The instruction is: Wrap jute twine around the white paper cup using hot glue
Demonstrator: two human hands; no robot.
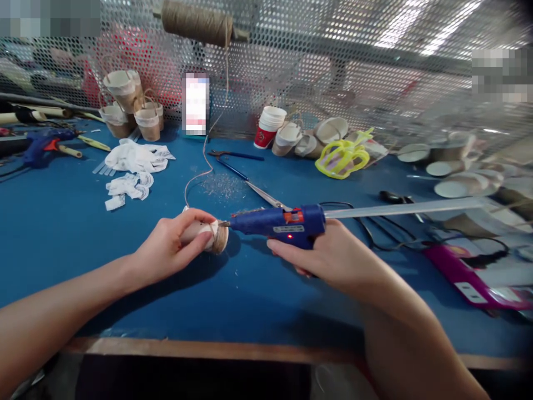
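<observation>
My left hand (177, 241) is closed around a small paper cup (219, 240) lying on its side. Brown twine is wound around the cup's end that faces right, and some white material shows beside the winding. In my right hand (320, 253) is a blue glue gun (278, 224) with a red light lit and a long clear glue stick coming out of its back. Its metal nozzle points left and meets the cup near the twine; whether it touches, I cannot tell. A strand of twine (205, 145) runs from the cup up to a spool (197, 23).
Pliers (237, 155) and scissors (262, 191) lie beyond my hands. White cloth scraps (135, 158) and twine-wrapped cups (147, 123) stand at the back left. A red cup stack (264, 133), a yellow basket (343, 161) and a purple power strip (458, 275) are rightward. Another glue gun (45, 145) lies left.
</observation>
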